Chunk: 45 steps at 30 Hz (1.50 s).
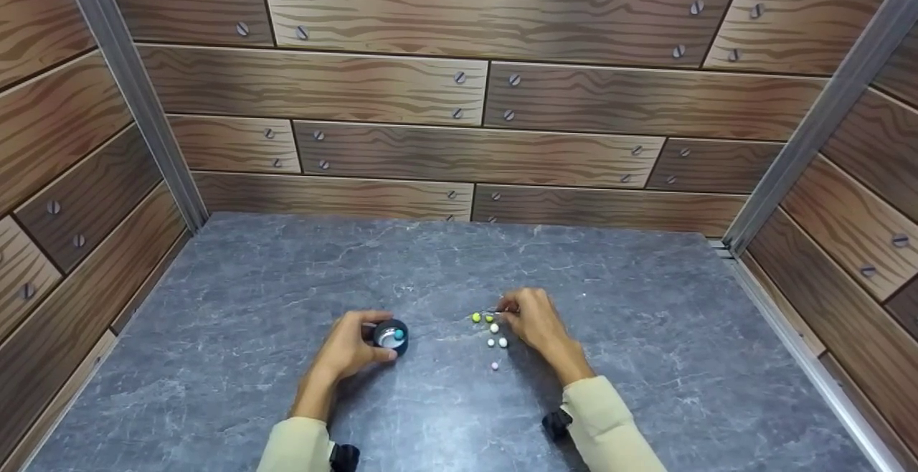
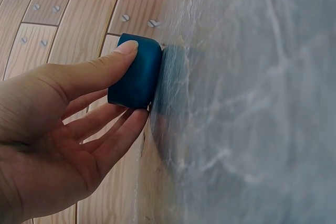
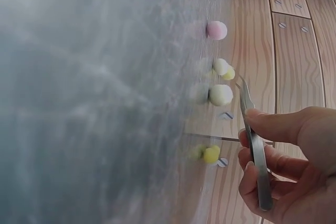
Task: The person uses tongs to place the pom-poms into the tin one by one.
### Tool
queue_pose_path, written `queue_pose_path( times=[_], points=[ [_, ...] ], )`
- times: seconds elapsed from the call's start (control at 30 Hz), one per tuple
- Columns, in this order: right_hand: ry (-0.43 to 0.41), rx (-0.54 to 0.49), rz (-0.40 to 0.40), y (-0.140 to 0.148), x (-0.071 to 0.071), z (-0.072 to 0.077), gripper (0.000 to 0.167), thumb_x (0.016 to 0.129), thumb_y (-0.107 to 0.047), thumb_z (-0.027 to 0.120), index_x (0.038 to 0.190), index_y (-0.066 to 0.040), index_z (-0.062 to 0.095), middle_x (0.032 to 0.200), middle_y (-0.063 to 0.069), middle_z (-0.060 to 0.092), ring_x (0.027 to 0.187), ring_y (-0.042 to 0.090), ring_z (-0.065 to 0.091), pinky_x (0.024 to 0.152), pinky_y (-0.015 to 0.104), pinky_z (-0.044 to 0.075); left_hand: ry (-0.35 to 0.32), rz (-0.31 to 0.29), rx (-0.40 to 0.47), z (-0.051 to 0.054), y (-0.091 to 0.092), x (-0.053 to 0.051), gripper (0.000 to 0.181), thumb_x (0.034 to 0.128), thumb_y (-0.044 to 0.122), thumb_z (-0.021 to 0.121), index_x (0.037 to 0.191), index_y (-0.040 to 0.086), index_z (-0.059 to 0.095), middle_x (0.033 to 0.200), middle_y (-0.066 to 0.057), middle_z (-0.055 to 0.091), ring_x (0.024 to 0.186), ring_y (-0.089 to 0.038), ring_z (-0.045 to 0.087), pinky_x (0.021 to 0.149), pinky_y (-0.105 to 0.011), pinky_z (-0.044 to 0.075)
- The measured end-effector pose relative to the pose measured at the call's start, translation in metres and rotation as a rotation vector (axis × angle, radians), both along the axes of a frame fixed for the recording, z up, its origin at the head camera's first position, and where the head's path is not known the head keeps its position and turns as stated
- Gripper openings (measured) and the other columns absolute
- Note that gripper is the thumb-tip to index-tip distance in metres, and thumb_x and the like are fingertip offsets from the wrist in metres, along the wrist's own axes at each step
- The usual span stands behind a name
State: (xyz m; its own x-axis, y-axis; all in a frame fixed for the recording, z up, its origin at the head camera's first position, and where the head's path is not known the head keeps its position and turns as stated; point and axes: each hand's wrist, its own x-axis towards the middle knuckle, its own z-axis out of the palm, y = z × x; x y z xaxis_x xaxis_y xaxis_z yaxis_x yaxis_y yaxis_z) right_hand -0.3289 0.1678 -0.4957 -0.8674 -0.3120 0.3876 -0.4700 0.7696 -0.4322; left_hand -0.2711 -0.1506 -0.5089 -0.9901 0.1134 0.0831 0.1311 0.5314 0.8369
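Note:
My left hand (image 1: 346,350) holds a small round dark teal cup (image 2: 142,77) by its sides, thumb on one side and fingers on the other. The cup stands on the table, with a blue ball (image 1: 399,334) inside it. Between thumb and fingers, my right hand (image 1: 538,323) pinches metal tweezers (image 3: 256,156). Their tips are slightly apart with nothing visible between them, close to two yellow-green balls (image 1: 476,318). Several white balls (image 1: 494,328) lie just nearer to me, and a pink ball (image 3: 217,30) is nearest.
A grey marbled table (image 1: 287,264) lies under everything. Wood-patterned panels (image 1: 401,92) enclose it at the back and both sides, with metal posts (image 1: 136,92) at the rear corners. The loose balls lie between my hands, closer to the right one.

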Motion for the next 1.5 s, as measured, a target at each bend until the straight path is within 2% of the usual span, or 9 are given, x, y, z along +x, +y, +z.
queue_pose_path(
  times=[0.27, 0.5, 0.83, 1.33, 1.5],
  points=[
    [-0.001, 0.002, 0.006, 0.001, 0.002, 0.0, 0.011, 0.076, 0.007, 0.078, 0.08, -0.004, 0.079, 0.071, 0.008, 0.074, 0.067, 0.021, 0.066, 0.064, 0.04, 0.053, 0.001, -0.003, 0.012, -0.001, 0.0, 0.0, 0.059, 0.0715, -0.001, 0.091, 0.127, 0.0, 0.071, 0.121, -0.023, 0.073, 0.109, -0.035, 0.073, 0.096, -0.051, 0.056],
    [0.0, -0.005, 0.008, 0.002, 0.004, 0.002, 0.012, 0.075, 0.008, 0.079, 0.079, -0.004, 0.079, 0.071, 0.007, 0.074, 0.066, 0.017, 0.064, 0.062, 0.035, 0.052, 0.003, -0.02, 0.022, 0.001, 0.0, 0.001, 0.061, 0.0714, -0.002, 0.091, 0.128, -0.003, 0.069, 0.121, -0.026, 0.073, 0.107, -0.036, 0.074, 0.095, -0.049, 0.058],
    [0.009, -0.019, 0.026, 0.003, 0.006, 0.005, 0.014, 0.075, 0.011, 0.076, 0.08, -0.002, 0.079, 0.071, 0.009, 0.075, 0.066, 0.019, 0.067, 0.061, 0.034, 0.053, -0.008, -0.013, 0.019, 0.001, 0.002, 0.001, 0.06, 0.0723, -0.002, 0.09, 0.129, -0.002, 0.069, 0.123, -0.025, 0.072, 0.11, -0.036, 0.073, 0.096, -0.05, 0.057],
    [0.01, -0.027, 0.038, -0.009, 0.008, 0.014, 0.01, 0.079, 0.005, 0.08, 0.081, -0.005, 0.08, 0.076, 0.008, 0.077, 0.07, 0.018, 0.069, 0.066, 0.038, 0.057, -0.011, -0.004, 0.013, 0.001, 0.001, 0.001, 0.06, 0.0728, -0.002, 0.09, 0.129, 0.0, 0.07, 0.123, -0.023, 0.073, 0.11, -0.034, 0.073, 0.095, -0.049, 0.058],
    [0.03, -0.028, 0.065, -0.014, 0.01, 0.015, 0.011, 0.078, 0.006, 0.08, 0.08, -0.004, 0.079, 0.074, 0.008, 0.076, 0.069, 0.017, 0.068, 0.065, 0.033, 0.056, -0.021, 0.002, 0.016, 0.001, 0.0, 0.001, 0.06, 0.0723, -0.002, 0.09, 0.128, 0.0, 0.07, 0.124, -0.023, 0.073, 0.11, -0.034, 0.073, 0.096, -0.049, 0.057]
  ],
)
